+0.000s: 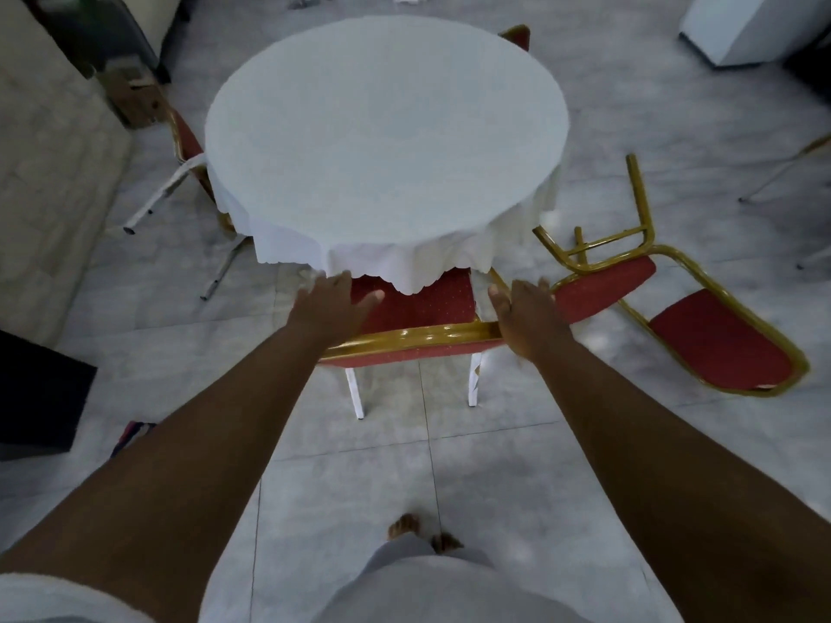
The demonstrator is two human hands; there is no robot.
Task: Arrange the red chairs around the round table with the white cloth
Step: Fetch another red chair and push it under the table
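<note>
Lower centre: left hand (332, 303) and right hand (524, 317), grip released and fingers straight, lay at either end of the red chair's (427, 303) gilt top rail (404, 337). The seat sat under the round clothed surface (386, 141). The frame was judged stiff and liftable by the rail. Right: an overturned chair (719, 344).

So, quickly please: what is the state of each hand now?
Left hand: open, fingers straight, above the chair back, holding nothing.
Right hand: open, fingers straight, at the right end of the chair back.
</note>
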